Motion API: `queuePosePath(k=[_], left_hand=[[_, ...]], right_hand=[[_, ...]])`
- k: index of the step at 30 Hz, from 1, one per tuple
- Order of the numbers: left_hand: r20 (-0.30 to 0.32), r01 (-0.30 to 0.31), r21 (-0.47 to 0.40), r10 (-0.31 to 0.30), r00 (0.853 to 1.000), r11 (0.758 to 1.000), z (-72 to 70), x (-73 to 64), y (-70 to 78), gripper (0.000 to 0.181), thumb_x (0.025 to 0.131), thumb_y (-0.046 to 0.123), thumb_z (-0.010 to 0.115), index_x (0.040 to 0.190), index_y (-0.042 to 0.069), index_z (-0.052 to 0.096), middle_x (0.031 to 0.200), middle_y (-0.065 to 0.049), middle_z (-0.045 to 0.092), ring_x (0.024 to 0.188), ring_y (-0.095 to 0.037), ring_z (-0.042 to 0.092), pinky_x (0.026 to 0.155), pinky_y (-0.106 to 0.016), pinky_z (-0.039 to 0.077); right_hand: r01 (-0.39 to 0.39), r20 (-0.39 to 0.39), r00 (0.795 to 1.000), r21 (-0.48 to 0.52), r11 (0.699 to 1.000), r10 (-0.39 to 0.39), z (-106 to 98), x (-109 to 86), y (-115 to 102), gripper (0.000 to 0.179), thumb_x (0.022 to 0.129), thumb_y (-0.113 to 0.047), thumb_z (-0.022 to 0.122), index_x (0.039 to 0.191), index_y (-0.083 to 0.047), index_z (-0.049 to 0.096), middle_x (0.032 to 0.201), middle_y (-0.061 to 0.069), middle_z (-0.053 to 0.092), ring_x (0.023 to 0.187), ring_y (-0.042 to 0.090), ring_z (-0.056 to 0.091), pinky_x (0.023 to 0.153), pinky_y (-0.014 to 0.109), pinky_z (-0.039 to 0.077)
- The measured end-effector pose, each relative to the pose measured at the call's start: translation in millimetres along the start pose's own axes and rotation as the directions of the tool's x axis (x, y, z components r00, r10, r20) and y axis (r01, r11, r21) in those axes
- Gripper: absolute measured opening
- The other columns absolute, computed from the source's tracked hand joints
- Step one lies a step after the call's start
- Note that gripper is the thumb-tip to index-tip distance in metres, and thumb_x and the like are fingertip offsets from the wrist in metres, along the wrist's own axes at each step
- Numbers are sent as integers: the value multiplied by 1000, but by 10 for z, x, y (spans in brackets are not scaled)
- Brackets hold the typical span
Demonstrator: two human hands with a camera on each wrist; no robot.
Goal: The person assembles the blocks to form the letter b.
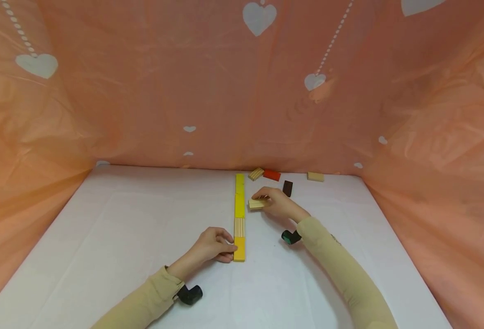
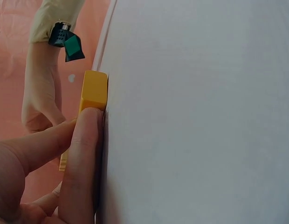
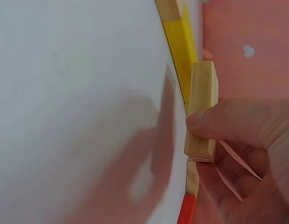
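Observation:
My right hand [image 1: 282,204] pinches a plain wooden block [image 1: 255,204] between thumb and fingers. That block is held above the table, its shadow showing in the right wrist view, just right of a straight row of blocks. The row has yellow blocks [image 1: 239,205] at the far end, then a ribbed natural wood block [image 1: 239,227], then an orange-yellow block [image 1: 239,252] nearest me. My left hand [image 1: 210,248] rests beside this nearest block. Its fingertips touch the block's left side and top edge; in the left wrist view, one extended finger [image 2: 86,135] lies against it.
Toward the back edge lie another ribbed wooden block [image 1: 256,174], a red block [image 1: 272,175], a dark brown block [image 1: 288,188] and a plain wooden block [image 1: 315,177]. An orange sheet [image 1: 217,91] with white hearts encloses the white table [image 1: 143,210] at the back and sides.

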State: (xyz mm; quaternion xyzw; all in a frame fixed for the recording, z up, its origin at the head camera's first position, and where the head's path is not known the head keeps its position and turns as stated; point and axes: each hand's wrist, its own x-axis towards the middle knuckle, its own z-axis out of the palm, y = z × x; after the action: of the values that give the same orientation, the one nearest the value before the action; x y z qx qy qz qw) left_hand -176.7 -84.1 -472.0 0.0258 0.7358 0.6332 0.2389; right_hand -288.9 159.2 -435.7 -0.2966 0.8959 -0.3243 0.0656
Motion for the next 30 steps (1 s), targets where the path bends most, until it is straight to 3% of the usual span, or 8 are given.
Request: queuePosePath(k=[7,30], left_hand=[[-17,2,4,-2,1000,1000,-1,29,17,22,83,0,73,98,-6,58,72,-13,65,55,-16,65,55,-30,59],[8,-20,-28,20,1000,999,3,0,-1,22,82,-1,73,97,-7,57,70,-13,63,54,-16,65,54,-30,59]], right_hand=[[105,27,994,-1,995,-105,58,-10,19,39,78,15,64,111,-4,67,109,4,64,102,20,57,94,36,50],[71,51,996,19,997,-72,188,-37,89,40,81,12,61,116,-6,66,112,2,62,104,17,56,98,34,48]])
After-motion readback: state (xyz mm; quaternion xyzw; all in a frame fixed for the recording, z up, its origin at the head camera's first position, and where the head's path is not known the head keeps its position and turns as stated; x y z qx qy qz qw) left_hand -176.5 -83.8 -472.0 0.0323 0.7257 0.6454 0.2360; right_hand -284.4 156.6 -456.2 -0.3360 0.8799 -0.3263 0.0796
